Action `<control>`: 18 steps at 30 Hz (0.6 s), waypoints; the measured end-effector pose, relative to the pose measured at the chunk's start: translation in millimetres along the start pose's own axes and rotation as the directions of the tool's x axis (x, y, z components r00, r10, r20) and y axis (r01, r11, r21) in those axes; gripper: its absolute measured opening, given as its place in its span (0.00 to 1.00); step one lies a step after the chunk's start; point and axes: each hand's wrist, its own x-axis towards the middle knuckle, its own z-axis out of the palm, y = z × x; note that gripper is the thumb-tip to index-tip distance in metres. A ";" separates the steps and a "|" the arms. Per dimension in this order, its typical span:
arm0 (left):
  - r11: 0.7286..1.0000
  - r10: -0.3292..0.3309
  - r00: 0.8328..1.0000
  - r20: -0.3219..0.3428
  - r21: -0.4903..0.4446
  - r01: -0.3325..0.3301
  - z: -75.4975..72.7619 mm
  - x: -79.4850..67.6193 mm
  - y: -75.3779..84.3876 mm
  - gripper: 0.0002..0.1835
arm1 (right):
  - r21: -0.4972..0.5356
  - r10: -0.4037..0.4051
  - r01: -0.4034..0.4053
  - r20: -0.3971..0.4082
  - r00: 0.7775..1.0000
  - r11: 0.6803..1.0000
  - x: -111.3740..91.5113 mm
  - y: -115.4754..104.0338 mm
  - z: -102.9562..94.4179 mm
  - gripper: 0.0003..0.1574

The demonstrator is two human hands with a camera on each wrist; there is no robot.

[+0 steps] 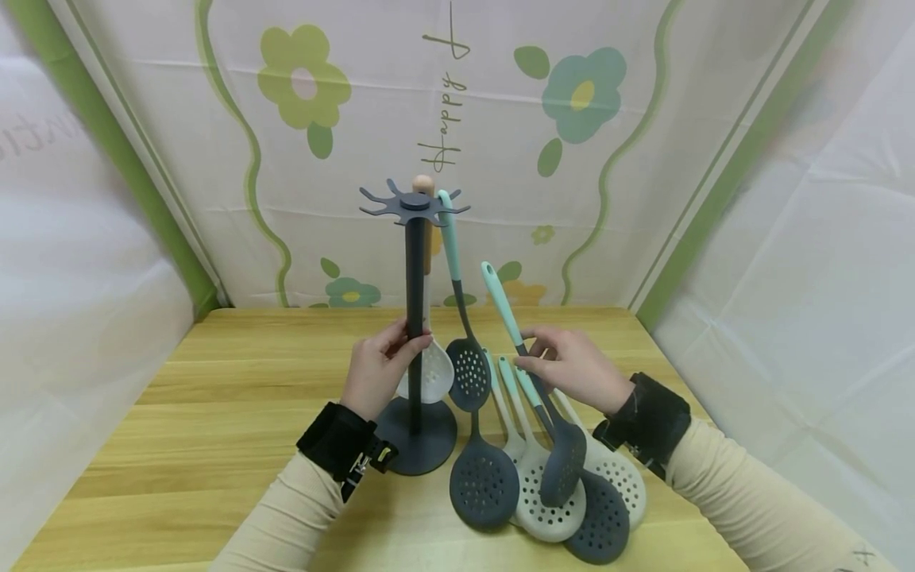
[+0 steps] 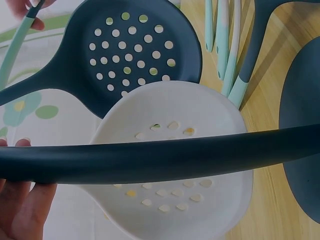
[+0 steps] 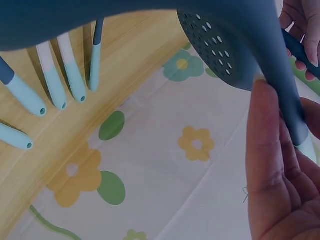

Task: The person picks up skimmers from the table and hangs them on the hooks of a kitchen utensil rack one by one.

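My left hand (image 1: 382, 365) grips the dark pole (image 1: 415, 302) of a utensil stand, below its ring of hooks (image 1: 415, 205). Behind the pole hangs a white slotted ladle (image 1: 436, 373) with a wooden handle. Beside that, a dark skimmer (image 1: 469, 373) hangs by its mint handle. My right hand (image 1: 572, 365) pinches a dark cooking spoon (image 1: 565, 465) where its mint handle meets the dark shaft. Handle up and tilted left, the spoon overlaps the utensils below. In the right wrist view, the thumb and fingers close around its shaft (image 3: 280, 80).
On the wooden table (image 1: 250, 413) right of the stand's round base (image 1: 422, 453) lie several skimmers, among them a dark one (image 1: 484, 485), a white one (image 1: 550, 508) and another dark one (image 1: 602, 524). A patterned cloth (image 1: 500, 159) hangs behind the table and at the sides.
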 end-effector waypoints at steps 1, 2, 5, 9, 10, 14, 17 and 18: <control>1.000 0.002 1.000 0.000 0.001 -0.002 -0.1 0.0 0.2 0.12 | -0.002 -0.005 0.005 -0.001 1.000 1.000 -0.3 -0.4 -0.1 0.25; 1.000 0.003 1.000 0.000 0.000 -0.003 -0.1 -0.1 0.2 0.12 | -0.002 -0.009 0.009 -0.002 1.000 1.000 -0.3 -0.6 -0.1 0.25; 1.000 0.005 1.000 0.002 -0.001 -0.005 -0.2 -0.3 0.1 0.12 | -0.001 -0.015 0.015 -0.005 1.000 1.000 -0.4 -1.6 0.0 0.26; 1.000 0.002 1.000 0.002 -0.001 -0.002 -0.2 -0.5 0.1 0.12 | 0.001 -0.029 0.029 -0.011 1.000 1.000 -0.5 -2.0 0.2 0.27; 1.000 0.001 1.000 0.002 0.001 -0.001 -0.2 -0.5 0.1 0.12 | 0.004 -0.034 0.034 -0.013 0.999 0.999 -0.5 -2.0 0.2 0.27; 1.000 0.004 1.000 0.000 0.005 -0.004 0.0 -0.5 0.0 0.12 | 0.017 -0.047 0.047 -0.018 0.999 0.999 -1.0 -2.2 0.0 0.28; 1.000 0.008 1.000 0.001 0.004 -0.008 0.1 -0.5 0.2 0.12 | 0.020 -0.049 0.049 -0.020 0.999 0.999 -1.3 -2.8 0.1 0.28; 1.000 0.009 1.000 -0.001 0.005 -0.009 0.0 -0.6 0.3 0.12 | 0.020 -0.051 0.051 -0.022 0.998 0.998 -1.3 -3.0 0.2 0.28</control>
